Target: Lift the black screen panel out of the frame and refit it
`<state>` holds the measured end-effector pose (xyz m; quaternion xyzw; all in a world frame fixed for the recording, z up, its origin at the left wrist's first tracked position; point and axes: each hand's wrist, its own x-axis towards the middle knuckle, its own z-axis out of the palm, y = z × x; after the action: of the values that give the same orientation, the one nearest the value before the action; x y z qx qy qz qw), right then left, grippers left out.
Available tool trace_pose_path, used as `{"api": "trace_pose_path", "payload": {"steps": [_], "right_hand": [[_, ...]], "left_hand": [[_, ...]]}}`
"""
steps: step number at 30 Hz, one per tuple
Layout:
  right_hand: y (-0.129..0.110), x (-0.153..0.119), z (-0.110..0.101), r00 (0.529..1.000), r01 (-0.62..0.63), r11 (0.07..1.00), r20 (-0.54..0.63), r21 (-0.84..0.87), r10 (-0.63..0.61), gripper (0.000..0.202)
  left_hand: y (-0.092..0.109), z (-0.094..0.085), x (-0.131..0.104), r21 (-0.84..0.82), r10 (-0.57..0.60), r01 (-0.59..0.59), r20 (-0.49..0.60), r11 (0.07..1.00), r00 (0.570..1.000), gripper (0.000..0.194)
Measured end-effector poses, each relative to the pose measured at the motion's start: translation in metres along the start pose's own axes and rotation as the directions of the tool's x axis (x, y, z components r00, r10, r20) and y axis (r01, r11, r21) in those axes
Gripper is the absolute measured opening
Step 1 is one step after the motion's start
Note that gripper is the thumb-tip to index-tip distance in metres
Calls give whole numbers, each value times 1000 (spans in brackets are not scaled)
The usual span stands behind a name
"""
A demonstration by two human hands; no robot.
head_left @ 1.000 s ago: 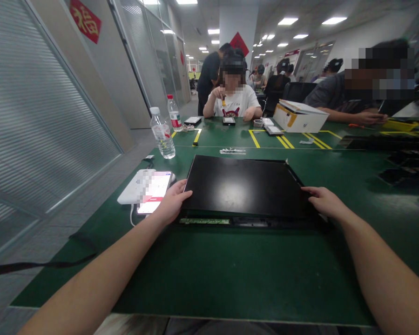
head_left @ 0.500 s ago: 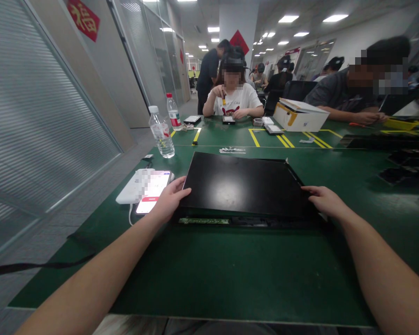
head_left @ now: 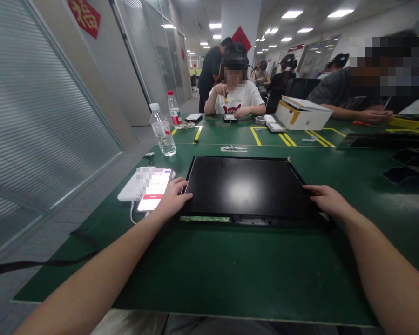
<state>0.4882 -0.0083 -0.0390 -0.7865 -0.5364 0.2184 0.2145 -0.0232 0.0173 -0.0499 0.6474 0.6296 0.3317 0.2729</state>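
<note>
A black LCD panel (head_left: 244, 184) lies in a dark shallow frame (head_left: 272, 222) on the green table. Below its near edge a strip of green circuit board (head_left: 204, 218) shows. My left hand (head_left: 174, 199) grips the panel's left edge, thumb over the top and fingers along the side. At the right edge my right hand (head_left: 327, 200) pinches the rim; its lower fingers are partly hidden. Just left of my left hand are a phone with a lit screen (head_left: 156, 188) and a white box-like device (head_left: 129, 188).
Two water bottles, a near one (head_left: 163, 132) and a red-capped one (head_left: 174, 111), stand at the back left. Across the table (head_left: 195, 270) a person works beside a white box (head_left: 300, 114). Dark parts (head_left: 408, 160) lie at the far right.
The panel has been lowered from a slight tilt and shift to the left, and now sits flatter and squarer in the frame. Both hands stay at its sides.
</note>
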Motion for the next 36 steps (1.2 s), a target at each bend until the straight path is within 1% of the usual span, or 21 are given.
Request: {"api": "trace_pose_path", "payload": {"steps": [4, 9, 15, 18, 23, 26, 29, 36], "right_hand": [[-2, -2, 0, 1000, -6, 1000, -10, 26, 6, 57], [0, -2, -1, 999, -31, 999, 10, 41, 31, 60], [10, 4, 4, 999, 37, 998, -30, 59, -36, 59], [11, 5, 4, 999, 38, 998, 1, 58, -38, 61], [7, 4, 0, 999, 11, 999, 49, 44, -13, 61], [4, 3, 0, 1000, 0, 999, 29, 38, -1, 61], [5, 3, 2, 1000, 23, 999, -9, 35, -23, 61], [10, 7, 2, 1000, 28, 1000, -5, -12, -28, 62]], "left_hand": [[0, 0, 0, 10, 3, -3, 11, 1000, 1000, 52], [-1, 1, -1, 12, 13, -14, 20, 1000, 1000, 51], [-1, 1, -1, 15, 29, -29, 23, 999, 999, 48], [0, 2, -1, 24, 27, -28, 27, 999, 999, 49], [0, 2, -1, 37, 30, -31, 34, 999, 999, 50], [0, 2, -1, 38, 34, -36, 36, 999, 999, 50], [0, 2, -2, 36, 40, -41, 35, 998, 999, 50], [1, 1, -4, 36, 54, -55, 41, 998, 998, 49]]}}
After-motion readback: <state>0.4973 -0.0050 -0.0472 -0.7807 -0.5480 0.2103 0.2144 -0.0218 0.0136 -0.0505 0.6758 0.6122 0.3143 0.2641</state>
